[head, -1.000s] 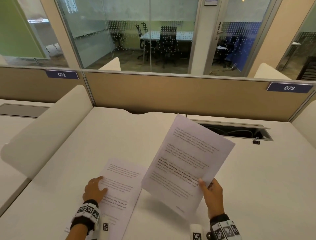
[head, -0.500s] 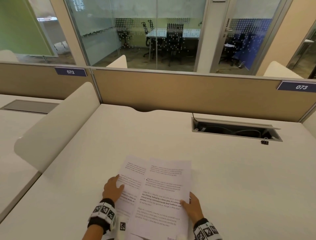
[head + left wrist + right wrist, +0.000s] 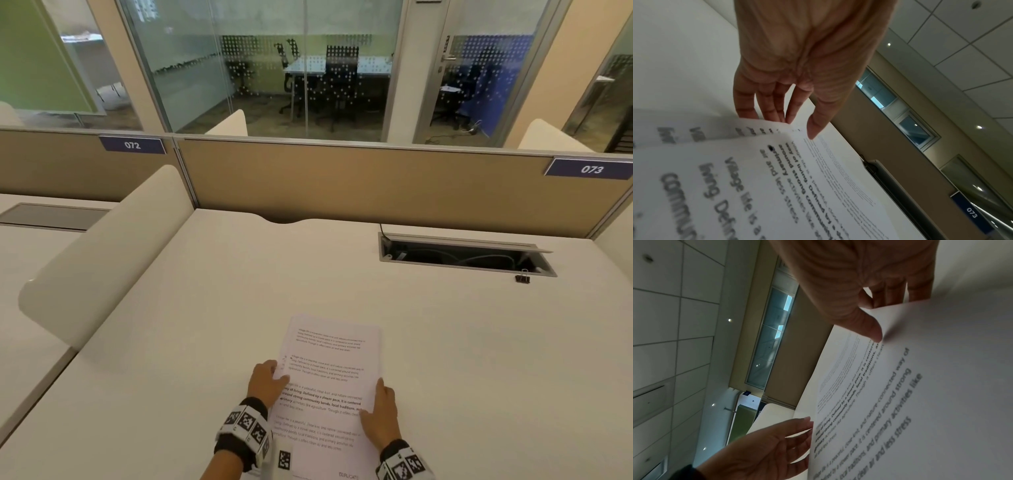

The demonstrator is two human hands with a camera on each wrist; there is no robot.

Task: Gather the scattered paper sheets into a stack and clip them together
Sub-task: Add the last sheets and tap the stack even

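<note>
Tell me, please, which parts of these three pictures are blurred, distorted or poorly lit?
Head view: sharp overall, wide-angle bending of the partition edges; the binder clip is tiny. Left wrist view: tilted; the near print on the paper sheets is blurred, the left hand soft and dim. Right wrist view: tilted too; the right hand is shadowed, the large near text smeared.

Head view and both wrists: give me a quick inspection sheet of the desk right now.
Surface: white desk, bare around the work.
Job's things: paper stack near the front edge, roughly squared; binder clip far right, apart from the stack, beside the cable hatch.
Clutter: nothing seen.
Grippers: left hand at the stack's left edge, fingers straight; right hand pinches its right edge.
Cables: some inside the hatch.
Surroundings: divider panel, labels 072 and 073, glass-walled meeting room behind.
</note>
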